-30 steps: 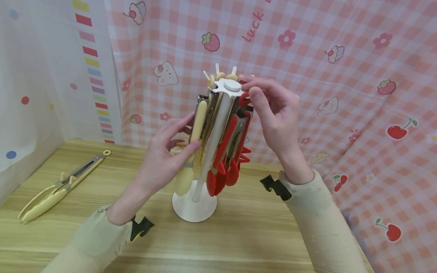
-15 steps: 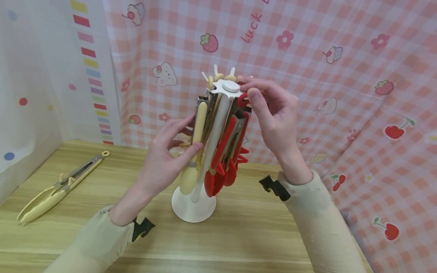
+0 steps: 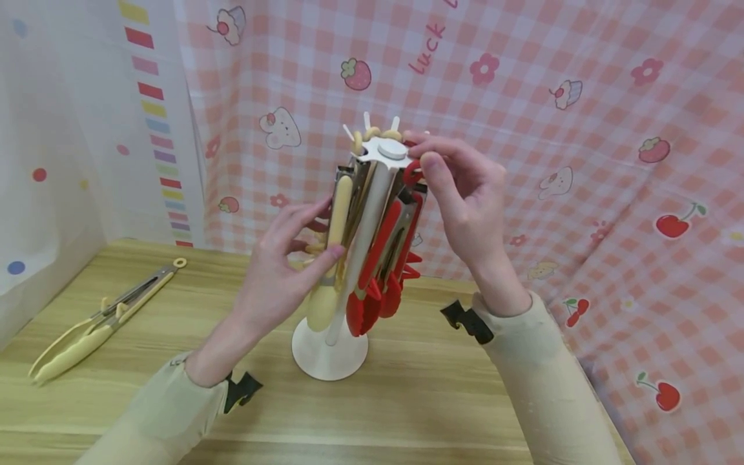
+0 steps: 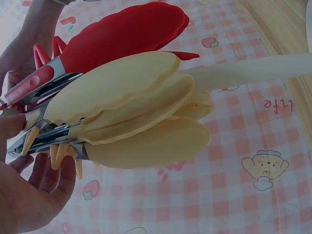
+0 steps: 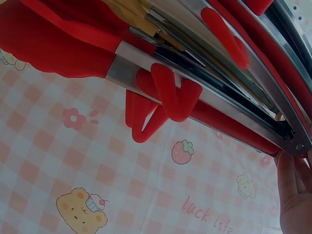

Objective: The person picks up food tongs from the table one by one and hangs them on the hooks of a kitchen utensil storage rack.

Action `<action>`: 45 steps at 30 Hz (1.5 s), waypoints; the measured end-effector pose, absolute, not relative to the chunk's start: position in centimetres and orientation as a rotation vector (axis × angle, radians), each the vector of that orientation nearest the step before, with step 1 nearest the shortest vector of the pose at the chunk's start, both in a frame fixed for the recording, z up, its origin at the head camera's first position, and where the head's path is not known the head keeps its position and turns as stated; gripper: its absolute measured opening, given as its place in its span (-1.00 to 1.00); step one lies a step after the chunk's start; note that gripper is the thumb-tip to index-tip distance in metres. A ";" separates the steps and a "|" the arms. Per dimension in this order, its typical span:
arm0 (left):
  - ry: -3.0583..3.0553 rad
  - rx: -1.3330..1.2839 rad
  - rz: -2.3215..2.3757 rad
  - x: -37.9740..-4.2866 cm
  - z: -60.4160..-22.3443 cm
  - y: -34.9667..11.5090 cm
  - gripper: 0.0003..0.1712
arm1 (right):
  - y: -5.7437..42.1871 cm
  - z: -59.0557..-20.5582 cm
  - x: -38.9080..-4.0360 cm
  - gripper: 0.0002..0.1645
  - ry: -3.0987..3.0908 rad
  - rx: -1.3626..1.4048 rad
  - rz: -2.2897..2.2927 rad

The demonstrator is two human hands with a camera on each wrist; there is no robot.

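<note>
A white rack [image 3: 329, 368] with a round base and a hooked top stands tilted in the head view. Red tongs [image 3: 380, 248] hang on its right side, yellow tongs [image 3: 341, 210] on its left. My left hand [image 3: 273, 265] holds a pair of the yellow tongs by the handles, thumb in front and fingers behind. At the top, my right hand [image 3: 473, 194] pinches the red hanging ring [image 3: 413, 171] of red tongs between thumb and fingers. The left wrist view shows the yellow heads [image 4: 117, 85] bunched together; red tongs [image 5: 63, 41] fill the upper right wrist view.
Another pair of yellow tongs [image 3: 78, 355] lies spread on the wooden table [image 3: 430, 400] at the left. A pink checked cloth [image 3: 442, 84] hangs behind and to the right. A white cloth [image 3: 64, 129] hangs at the left.
The yellow tongs' head in my left hand has shifted slightly right, toward the pole. My right hand keeps its hold on the red ring. The rest looks nearly unchanged.
</note>
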State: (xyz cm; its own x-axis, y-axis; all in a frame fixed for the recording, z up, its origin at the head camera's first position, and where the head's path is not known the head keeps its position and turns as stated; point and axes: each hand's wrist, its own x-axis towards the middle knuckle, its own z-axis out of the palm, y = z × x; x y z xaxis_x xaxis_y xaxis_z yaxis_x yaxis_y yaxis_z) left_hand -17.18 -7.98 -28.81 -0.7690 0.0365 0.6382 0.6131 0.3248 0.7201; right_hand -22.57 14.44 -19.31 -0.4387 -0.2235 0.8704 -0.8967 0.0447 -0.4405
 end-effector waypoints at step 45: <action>-2.204 -0.475 -1.124 -17.5 -32.4 -15.8 -0.27 | 13.9 -19.4 -22.5 -0.25 -1.664 1.124 1.437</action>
State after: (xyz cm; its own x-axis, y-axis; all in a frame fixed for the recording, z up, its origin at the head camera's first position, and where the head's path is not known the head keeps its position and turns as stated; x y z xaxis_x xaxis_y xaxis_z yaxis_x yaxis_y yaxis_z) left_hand -17.47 -15.84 -32.41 -0.7479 0.0392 0.6627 0.5594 0.5747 0.5973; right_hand -22.47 13.95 -19.43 -0.4132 -0.1845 0.8918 -0.9091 0.0273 -0.4156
